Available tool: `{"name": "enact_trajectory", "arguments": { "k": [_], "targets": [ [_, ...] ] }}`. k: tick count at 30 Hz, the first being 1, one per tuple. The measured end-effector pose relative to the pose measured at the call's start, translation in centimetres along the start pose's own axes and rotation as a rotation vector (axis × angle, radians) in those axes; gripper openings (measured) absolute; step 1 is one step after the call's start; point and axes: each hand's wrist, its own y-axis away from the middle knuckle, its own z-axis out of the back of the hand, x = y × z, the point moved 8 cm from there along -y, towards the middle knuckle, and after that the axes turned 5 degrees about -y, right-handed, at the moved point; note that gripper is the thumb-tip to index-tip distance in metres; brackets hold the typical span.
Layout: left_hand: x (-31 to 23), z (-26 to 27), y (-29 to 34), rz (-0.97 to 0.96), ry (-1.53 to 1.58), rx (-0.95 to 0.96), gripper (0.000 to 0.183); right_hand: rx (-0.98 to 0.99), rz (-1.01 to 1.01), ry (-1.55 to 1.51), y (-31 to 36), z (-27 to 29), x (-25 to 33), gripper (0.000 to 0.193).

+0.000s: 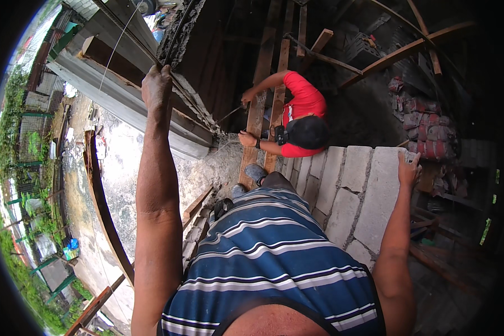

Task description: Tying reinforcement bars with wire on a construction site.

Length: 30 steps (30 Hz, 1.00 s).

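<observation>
My left arm is stretched up and forward, and my left hand (157,87) is closed around a ribbed steel bar (127,35) near a rough concrete edge. Off to the right, my right hand (409,169) has its fingers curled at the top edge of a concrete block wall (355,168). Something small and grey shows at those fingertips, too small to make out. My feet, in grey shoes (256,172), stand by wooden planks (253,126) below me.
Lower down, a co-worker in a red shirt (305,103) and dark cap reaches over the planks with a thin rod (229,115). Stacked red and white bags (428,131) lie at the right. A long timber (99,190) and a metal sheet (123,106) stand left.
</observation>
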Motion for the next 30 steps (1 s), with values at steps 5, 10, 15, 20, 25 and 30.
{"name": "enact_trajectory", "arguments": {
  "k": [5,10,15,20,25,30],
  "targets": [
    [0.7,-0.6,-0.5,0.004,-0.004,0.051,0.054,0.002,-0.001,0.012,0.1,0.2,0.3,0.097],
    [0.1,0.0,0.0,-0.024,-0.023,-0.057,0.044,0.003,-0.005,0.009,0.0,0.0,0.1,0.097],
    [-0.2,0.0,0.0,-0.028,-0.039,-0.037,0.043,-0.01,-0.013,-0.004,-0.3,-0.3,-0.3,0.097],
    [0.1,0.0,-0.1,-0.038,-0.006,-0.033,0.043,0.016,-0.014,-0.068,-0.2,-0.3,-0.1,0.098],
    [1.4,-1.0,-1.3,-0.041,0.044,0.037,0.044,-0.013,0.013,-0.056,-0.7,-1.0,-0.7,0.099],
    [4.2,-1.5,-2.2,-0.076,0.159,0.285,0.047,-0.012,0.009,-0.039,-1.0,-1.4,-0.6,0.099]
  ]
}}
